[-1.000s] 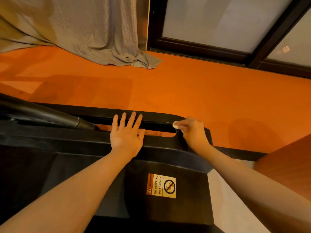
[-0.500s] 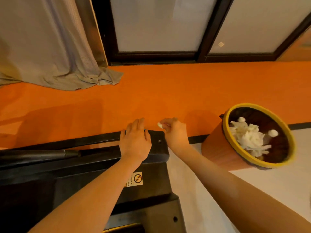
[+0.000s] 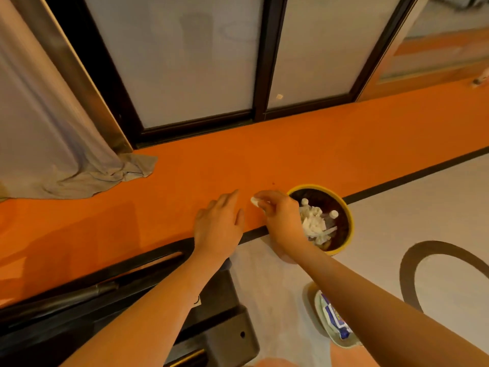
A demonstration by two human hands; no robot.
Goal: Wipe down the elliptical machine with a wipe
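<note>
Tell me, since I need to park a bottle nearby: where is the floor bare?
Bare orange floor lies between the curtain and the bin, and pale floor right of the bin. It is crowded around the machine base and wipes pack.

- Bin [image 3: 349, 225], yellow-rimmed, on the floor, used white wipes inside.
- Curtain [image 3: 53, 144] far left of the bin.
- Glass doors [image 3: 185, 62] behind the bin.
</note>
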